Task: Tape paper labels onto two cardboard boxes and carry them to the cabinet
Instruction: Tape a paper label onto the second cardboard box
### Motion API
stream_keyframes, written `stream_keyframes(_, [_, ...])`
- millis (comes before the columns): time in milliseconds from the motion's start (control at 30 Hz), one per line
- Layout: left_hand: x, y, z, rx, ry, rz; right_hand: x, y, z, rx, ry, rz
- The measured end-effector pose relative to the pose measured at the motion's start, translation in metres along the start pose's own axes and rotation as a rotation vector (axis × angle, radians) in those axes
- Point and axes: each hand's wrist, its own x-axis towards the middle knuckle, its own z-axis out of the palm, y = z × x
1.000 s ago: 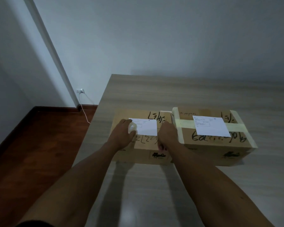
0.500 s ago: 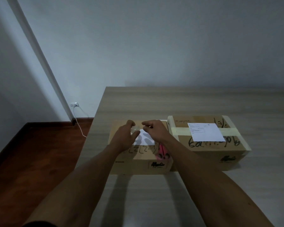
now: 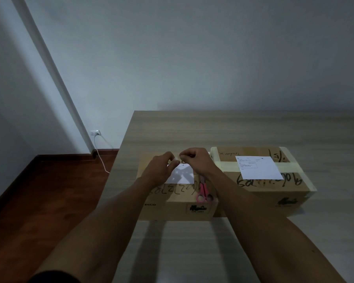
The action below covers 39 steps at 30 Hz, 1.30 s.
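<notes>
Over the left brown cardboard box, which sits on the pale wood-grain worktop touching the right brown cardboard box, both hands meet above the white paper label. The left hand curls round what looks like a small roll of clear tape, and the right hand pinches at its near edge, probably drawing out the tape end, though the dim light hides the strip itself. The label lies loose, so a tug or a brushing wrist could slide it askew before any tape lands. A freed strip could fold onto itself or cling to the fingers. The pink-handled scissors rest at the box's front edge beneath the right forearm; a careless elbow could knock them off. The right box's white paper label lies over a band of pale tape, apparently not yet fixed.
</notes>
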Motion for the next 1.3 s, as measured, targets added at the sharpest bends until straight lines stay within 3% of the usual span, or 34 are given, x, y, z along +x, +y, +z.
stream_keyframes(233, [0.003,-0.002,0.001,0.028,-0.007,0.01,0.002,-0.002,0.001,0.022,0.011,-0.002])
stream_keyframes(533, [0.003,-0.001,0.003,-0.053,-0.027,-0.035,0.011,-0.004,0.006,-0.204,-0.033,0.026])
stream_keyframes(867, [-0.001,-0.006,-0.002,-0.112,0.138,-0.187,0.02,-0.03,-0.006,-0.271,0.042,-0.116])
stream_keyframes(1133, [0.001,-0.012,0.006,-0.15,0.054,-0.216,0.022,-0.038,-0.02,-0.285,-0.032,-0.172])
stream_keyframes(1300, [0.006,-0.004,-0.001,-0.326,0.01,-0.241,0.03,-0.049,-0.031,-0.36,-0.082,-0.207])
